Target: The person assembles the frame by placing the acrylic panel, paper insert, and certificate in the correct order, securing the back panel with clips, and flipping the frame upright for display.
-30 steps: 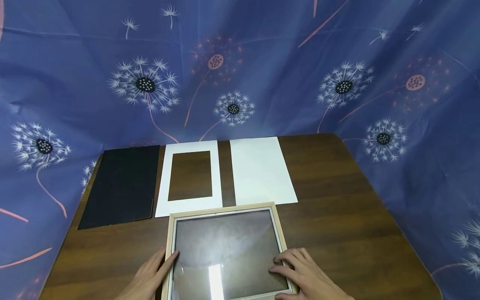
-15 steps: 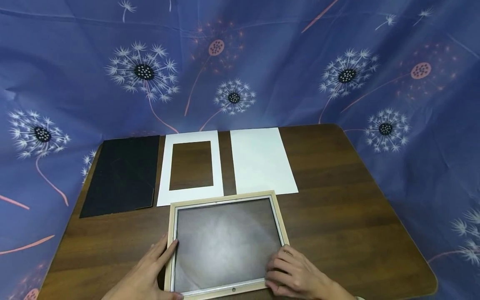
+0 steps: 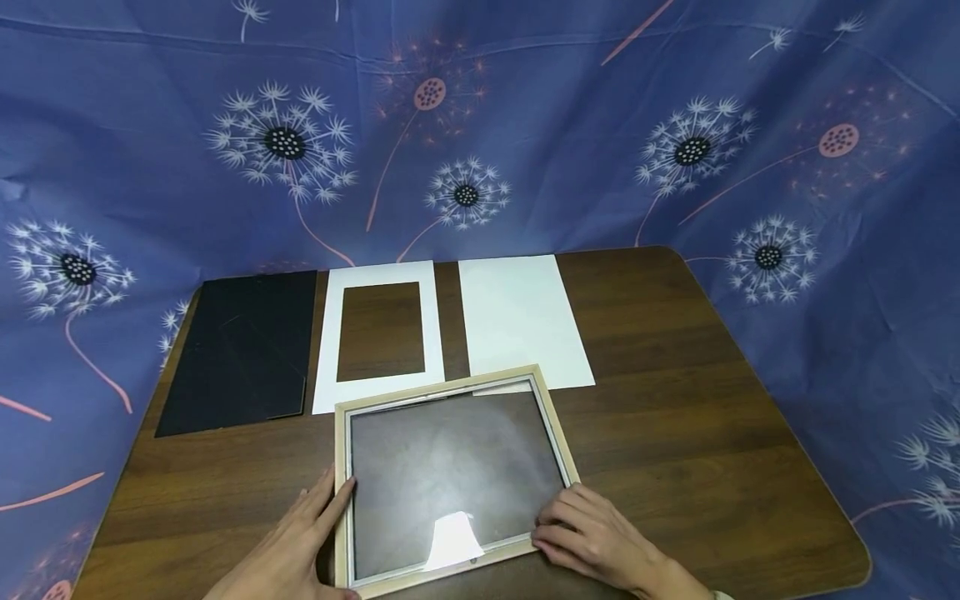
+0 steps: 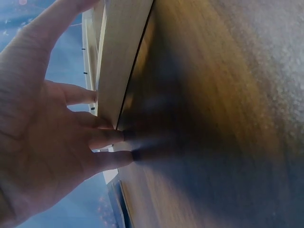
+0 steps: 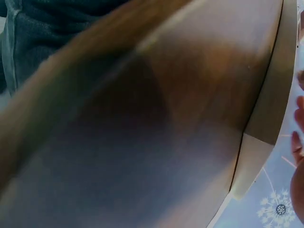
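Observation:
A light wooden picture frame [image 3: 342, 446] lies face down on the brown table, turned a little, with a glass pane [image 3: 420, 467] reflecting a bright light. My left hand [image 3: 288, 542] rests along its left side, fingers mostly straight, index fingertip over the rim and thumb by the near corner. In the left wrist view those fingers of the left hand [image 4: 57, 137] touch the frame's outer side [image 4: 116, 61] and the tabletop. At the near right corner my right hand [image 3: 600, 537] grips the frame with bent fingers; its thumb is hidden in the head view.
Along the back of the table [image 3: 660, 433] lie a black backing board [image 3: 240, 350], a white mat [image 3: 326, 358] with a rectangular opening, and a white sheet [image 3: 525, 321]. The frame's far edge overlaps the sheet. Behind hangs a blue dandelion-print cloth [image 3: 555, 125].
The right hand's fingers have bent at the near right corner. The frame's right side has swung away from me, its far edge now over the white sheet. The left hand has stayed put.

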A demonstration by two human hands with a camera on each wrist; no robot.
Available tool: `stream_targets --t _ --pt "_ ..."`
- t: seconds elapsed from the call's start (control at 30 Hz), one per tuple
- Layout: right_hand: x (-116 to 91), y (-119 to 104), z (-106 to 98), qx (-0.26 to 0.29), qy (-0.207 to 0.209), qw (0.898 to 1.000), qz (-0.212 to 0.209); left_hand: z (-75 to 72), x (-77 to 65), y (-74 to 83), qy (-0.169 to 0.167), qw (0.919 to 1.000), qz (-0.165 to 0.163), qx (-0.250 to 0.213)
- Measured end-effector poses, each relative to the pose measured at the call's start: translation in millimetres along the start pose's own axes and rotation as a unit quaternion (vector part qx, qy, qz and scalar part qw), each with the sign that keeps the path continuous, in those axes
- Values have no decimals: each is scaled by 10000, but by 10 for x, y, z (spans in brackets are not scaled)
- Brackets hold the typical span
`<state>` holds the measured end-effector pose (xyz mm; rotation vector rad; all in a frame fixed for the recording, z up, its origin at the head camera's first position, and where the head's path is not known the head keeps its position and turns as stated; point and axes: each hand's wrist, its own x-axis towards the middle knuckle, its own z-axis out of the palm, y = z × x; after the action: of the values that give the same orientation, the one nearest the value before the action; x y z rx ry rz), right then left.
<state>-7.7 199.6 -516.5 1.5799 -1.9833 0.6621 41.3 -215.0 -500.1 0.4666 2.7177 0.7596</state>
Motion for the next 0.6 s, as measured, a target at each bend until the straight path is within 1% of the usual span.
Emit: stream_targets --t 0.07,0.13,0.2,0.23,0.27,0.3,0.37,0.43,0.5,0.53,0.57,0.6 --pt "-50 1 42 15 -139 9995 274 -7 8 -5 -46 10000 -15 -33" --pt "-88 -3 76 -37 -182 9972 719 -8 13 -13 -39 10000 17 -47" --pt "-118 -5 93 -156 -148 9910 1324 -7 21 -26 -77 9999 6 -93" --pt "-130 -7 93 -234 -166 9849 1706 -6 23 -31 -86 9999 -27 -100" --pt "-143 -10 88 -342 -192 9765 2120 -1 24 -39 -90 9999 -51 -98" --pt "-157 -17 81 -420 -256 9660 2538 8 23 -51 -55 9999 14 -84" --pt "-182 -37 60 -539 -419 9426 3268 27 8 -67 -1 10000 3 -87" --pt "-195 -57 41 -522 -580 9182 3883 40 3 -94 143 9997 193 15" --pt "-200 -82 35 -446 -604 8969 4357 41 -5 -123 208 9992 351 32" --pt "-201 -97 35 -404 -584 8886 4532 34 -9 -135 189 9992 351 16" --pt "-201 -113 34 -375 -544 8809 4687 24 -10 -151 149 9989 434 -21" --pt "-205 -127 32 -396 -497 8763 4775 9 -11 -163 50 9988 473 -92"
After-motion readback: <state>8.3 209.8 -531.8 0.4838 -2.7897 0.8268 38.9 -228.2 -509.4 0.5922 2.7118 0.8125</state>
